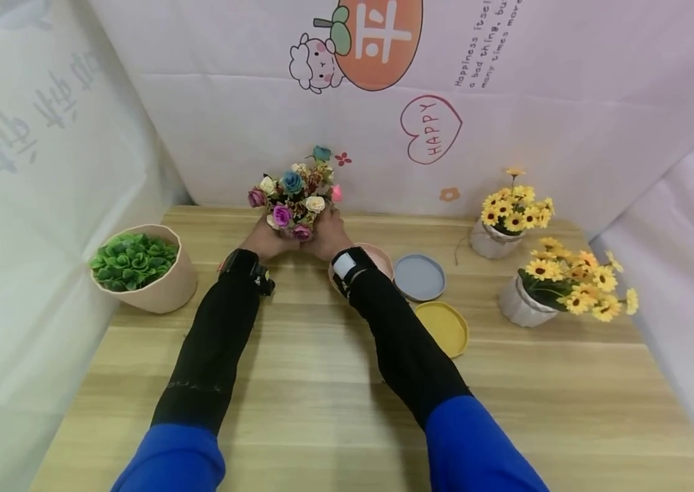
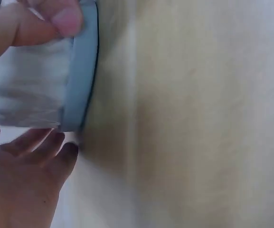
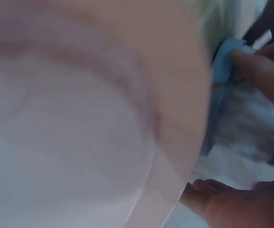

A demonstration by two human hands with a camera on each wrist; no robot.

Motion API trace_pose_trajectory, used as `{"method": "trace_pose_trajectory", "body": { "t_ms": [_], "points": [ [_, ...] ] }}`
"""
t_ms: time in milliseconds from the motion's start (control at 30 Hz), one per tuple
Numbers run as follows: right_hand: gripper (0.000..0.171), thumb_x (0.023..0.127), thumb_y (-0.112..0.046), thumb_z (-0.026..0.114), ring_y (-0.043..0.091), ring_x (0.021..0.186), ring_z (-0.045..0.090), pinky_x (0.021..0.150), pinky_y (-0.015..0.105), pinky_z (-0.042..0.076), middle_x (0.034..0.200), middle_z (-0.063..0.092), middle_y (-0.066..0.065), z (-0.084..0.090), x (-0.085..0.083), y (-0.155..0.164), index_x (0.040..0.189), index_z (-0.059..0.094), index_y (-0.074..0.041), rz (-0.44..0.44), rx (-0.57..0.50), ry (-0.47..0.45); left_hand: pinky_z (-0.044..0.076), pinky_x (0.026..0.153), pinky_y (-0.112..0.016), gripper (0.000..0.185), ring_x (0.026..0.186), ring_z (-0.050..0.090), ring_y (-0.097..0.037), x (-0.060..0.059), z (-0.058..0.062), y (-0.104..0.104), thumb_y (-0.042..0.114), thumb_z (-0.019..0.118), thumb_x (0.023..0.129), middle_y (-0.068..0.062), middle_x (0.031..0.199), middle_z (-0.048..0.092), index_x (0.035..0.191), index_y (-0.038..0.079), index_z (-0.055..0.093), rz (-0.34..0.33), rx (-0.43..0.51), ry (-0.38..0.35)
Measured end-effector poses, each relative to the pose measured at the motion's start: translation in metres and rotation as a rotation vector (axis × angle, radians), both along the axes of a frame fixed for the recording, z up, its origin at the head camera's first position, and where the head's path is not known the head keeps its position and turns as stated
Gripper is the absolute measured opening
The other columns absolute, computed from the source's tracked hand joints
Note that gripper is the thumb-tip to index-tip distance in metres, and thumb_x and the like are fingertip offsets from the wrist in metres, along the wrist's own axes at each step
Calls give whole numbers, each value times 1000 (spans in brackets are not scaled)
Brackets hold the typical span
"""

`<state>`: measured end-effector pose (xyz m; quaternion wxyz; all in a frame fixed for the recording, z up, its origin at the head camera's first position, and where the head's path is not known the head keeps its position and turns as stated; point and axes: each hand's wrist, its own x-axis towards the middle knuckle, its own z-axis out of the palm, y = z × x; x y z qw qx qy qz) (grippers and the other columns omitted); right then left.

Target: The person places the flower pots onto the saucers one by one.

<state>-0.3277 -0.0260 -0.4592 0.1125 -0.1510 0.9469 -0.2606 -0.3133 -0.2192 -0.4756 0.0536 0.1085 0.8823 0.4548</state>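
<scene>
A bunch of mixed artificial roses in purple, cream, pink and blue stands upright by the back of the table. My left hand and right hand hold it from either side, low down. In the left wrist view its white pot sits on a blue-grey saucer. The left thumb presses the saucer's rim, with the fingers curled round the far side. In the right wrist view, the right thumb also lies on the saucer's rim, fingers below. The saucer is close over the tabletop.
Beside my right wrist lie a pink tray, a grey tray and a yellow tray. Two pots of yellow flowers stand at the right. A cream pot of green leaves stands at the left. A printed cloth hangs behind.
</scene>
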Motion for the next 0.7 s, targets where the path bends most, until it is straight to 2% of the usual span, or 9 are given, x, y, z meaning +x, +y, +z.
{"method": "trace_pose_trajectory", "body": {
  "t_ms": [100, 167, 200, 233, 267, 333, 467, 567, 700],
  "points": [
    [105, 91, -37, 84, 45, 157, 29, 130, 47, 35, 169, 21, 32, 2, 6, 17, 163, 22, 7, 15, -57, -4, 30, 131, -53, 109, 152, 41, -39, 10, -10, -6, 17, 91, 82, -23, 162, 42, 165, 7, 22, 26, 81, 38],
    [100, 91, -38, 84, 42, 158, 28, 130, 48, 34, 170, 23, 29, 5, 8, 30, 163, 29, 3, 36, -54, 0, 25, 133, -57, 120, 157, 33, -41, 19, -10, -11, 16, 90, 82, -26, 169, 30, 168, 10, 8, 69, 90, -1],
    [106, 90, -41, 84, 42, 156, 32, 129, 49, 37, 170, 24, 29, 6, 10, 38, 166, 22, 1, 39, -36, -2, 23, 133, -59, 125, 159, 28, -43, 26, -9, -13, 17, 89, 82, -27, 172, 23, 169, 11, 0, 100, 83, -33],
    [108, 89, -45, 84, 42, 155, 34, 128, 51, 37, 170, 25, 28, 8, 12, 46, 166, 22, 1, 47, -16, 1, 18, 133, -62, 133, 162, 18, -44, 32, -6, -14, 15, 88, 83, -26, 176, 9, 169, 14, -13, 135, 73, -69],
    [109, 87, -48, 85, 43, 152, 37, 126, 53, 39, 168, 28, 28, 9, 14, 53, 165, 26, 1, 48, -4, 1, 18, 132, -64, 134, 162, 16, -45, 39, -3, -15, 16, 87, 83, -26, 176, 5, 168, 14, -16, 163, 54, -90],
    [108, 82, -57, 86, 44, 146, 43, 123, 57, 42, 164, 35, 28, 12, 21, 68, 159, 36, 1, 65, 56, 6, 21, 130, -67, 130, 162, 16, -46, 54, 4, -17, 16, 84, 84, -27, 176, 4, 169, 14, -15, 201, 47, -109],
    [117, 78, -69, 83, 44, 146, 44, 122, 56, 43, 161, 37, 30, 15, 35, 90, 157, 36, 4, 113, 137, -22, 28, 127, -69, 121, 160, 22, -46, 94, 20, -20, 16, 81, 87, -27, 175, 9, 170, 13, -7, 233, 43, -108],
    [130, 78, -74, 80, 46, 154, 34, 125, 57, 39, 167, 29, 31, 14, 44, 100, 164, 22, 4, 137, 163, -61, 31, 125, -68, 114, 158, 25, -47, 124, 30, -22, 17, 81, 88, -27, 173, 17, 170, 12, 2, 246, 29, -55],
    [140, 76, -74, 81, 48, 157, 27, 127, 58, 36, 170, 20, 33, 12, 54, 107, 166, 7, 4, 159, 173, -114, 35, 124, -67, 100, 153, 33, -46, 162, 35, -26, 12, 81, 87, -26, 167, 31, 167, 7, 21, 326, 66, 70]
  ]
}}
